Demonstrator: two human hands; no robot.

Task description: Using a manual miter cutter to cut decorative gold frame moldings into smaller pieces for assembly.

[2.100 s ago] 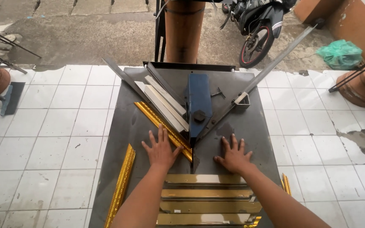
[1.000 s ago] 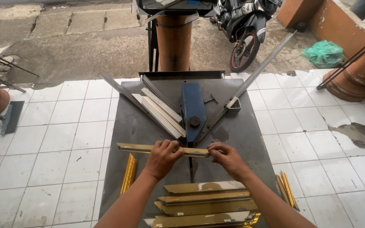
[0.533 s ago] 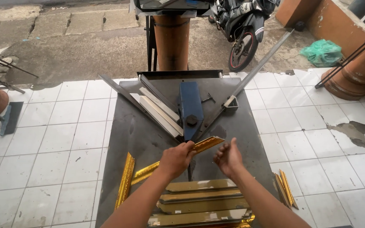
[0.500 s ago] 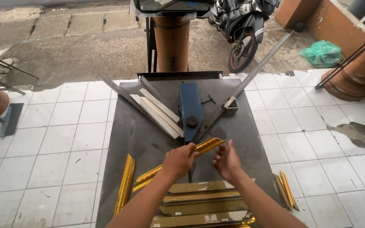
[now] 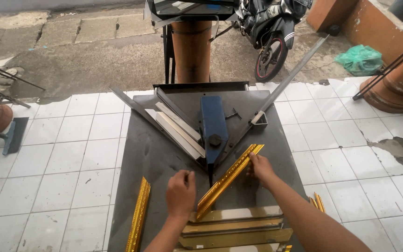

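A gold moulding strip (image 5: 229,179) is laid diagonally on the dark metal surface (image 5: 150,158), running from beside the left hand (image 5: 181,193) up to the right hand (image 5: 261,169). Its upper end is pinched by the fingers of the right hand, closed on its edge. The left hand is rested flat by its lower end, fingers bent loosely; whether the strip is gripped there cannot be told. Just behind the strip, a blue cutter head (image 5: 213,123) is seen where two angled guide rails meet. Cut gold pieces (image 5: 236,228) are stacked near the wrists, and another gold strip (image 5: 139,219) is lying at the left
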